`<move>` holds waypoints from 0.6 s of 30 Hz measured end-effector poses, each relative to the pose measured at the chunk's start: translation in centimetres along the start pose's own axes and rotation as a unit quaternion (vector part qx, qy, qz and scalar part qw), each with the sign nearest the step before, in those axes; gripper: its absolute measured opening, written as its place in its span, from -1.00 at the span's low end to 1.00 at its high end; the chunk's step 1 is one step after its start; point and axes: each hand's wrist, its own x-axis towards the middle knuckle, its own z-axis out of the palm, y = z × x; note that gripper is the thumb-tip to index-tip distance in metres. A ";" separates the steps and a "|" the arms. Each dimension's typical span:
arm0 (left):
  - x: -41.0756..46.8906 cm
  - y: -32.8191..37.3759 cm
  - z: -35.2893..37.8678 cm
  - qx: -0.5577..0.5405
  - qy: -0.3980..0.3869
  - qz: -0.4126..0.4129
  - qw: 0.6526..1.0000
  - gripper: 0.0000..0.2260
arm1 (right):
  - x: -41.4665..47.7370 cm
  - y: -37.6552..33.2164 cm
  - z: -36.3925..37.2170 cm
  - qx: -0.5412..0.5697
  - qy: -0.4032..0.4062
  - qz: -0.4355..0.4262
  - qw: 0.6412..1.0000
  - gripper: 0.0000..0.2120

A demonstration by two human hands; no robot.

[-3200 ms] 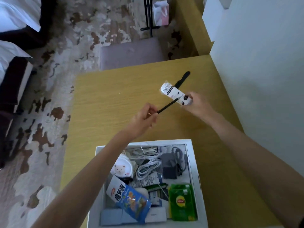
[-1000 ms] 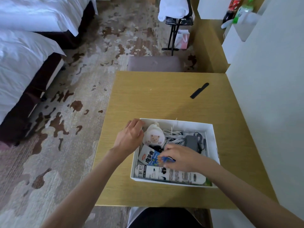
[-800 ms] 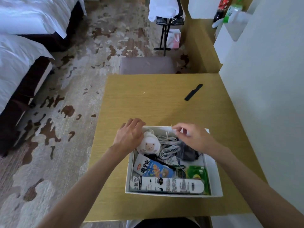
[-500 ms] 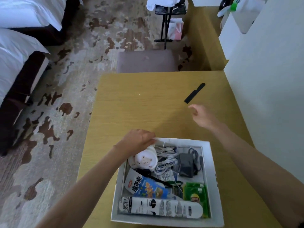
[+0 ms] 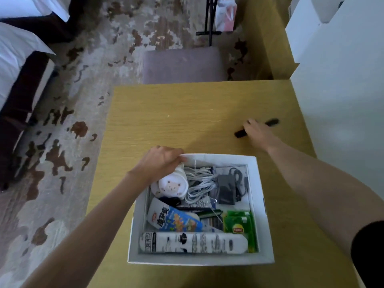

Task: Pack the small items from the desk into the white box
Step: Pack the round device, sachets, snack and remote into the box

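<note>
the right hand lies over the flat black plastic strip on the yellow wooden surface; whether its fingers grip it, i cannot tell. the left hand has fingers curled on the far rim of the white cardboard box, near the person.

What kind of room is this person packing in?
Probably a hotel room: white-sheeted beds with dark bases stand at the left, a patterned beige-and-brown carpet covers the floor, and a padded mauve stool sits at a light wooden desk.
</note>
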 end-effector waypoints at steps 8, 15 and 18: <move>2.4 -1.3 0.4 0.031 0.045 0.084 0.995 -0.70 | -3.6 -0.2 -1.5 0.153 -0.101 0.094 0.978 -0.87; 1.0 -0.4 0.9 0.058 0.060 0.002 0.997 -0.74 | -13.3 -5.4 -10.0 0.181 0.262 -0.039 0.947 -0.87; -0.8 0.4 -0.2 0.036 0.065 -0.048 0.996 -0.81 | -16.4 -8.3 -13.1 0.159 0.237 -0.103 0.953 -0.82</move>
